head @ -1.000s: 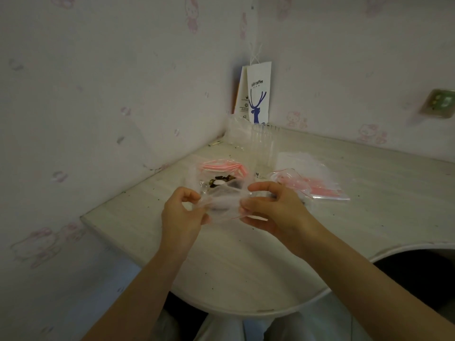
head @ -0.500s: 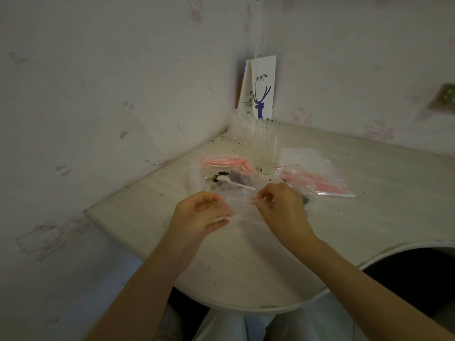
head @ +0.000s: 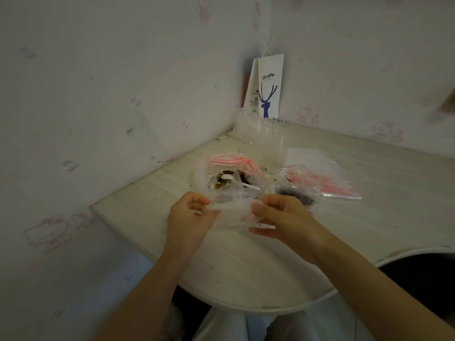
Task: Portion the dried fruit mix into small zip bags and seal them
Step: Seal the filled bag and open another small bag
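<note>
A small clear zip bag is stretched between my hands just above the table. My left hand pinches its left edge, and my right hand pinches its right edge with the lower fingers straight. Behind them lies a clear bag of dried fruit mix with a white plastic spoon in it and a pink zip strip at the back. A filled small bag of dark fruit rests to the right of it.
A pack of spare zip bags with pink strips lies at the right. Clear plastic cups and a white paper coffee bag stand in the wall corner. The pale table has a curved front edge; crumbs dot it.
Both hands have shifted slightly lower and closer to me with the small bag. My right hand's lower fingers have straightened under the bag.
</note>
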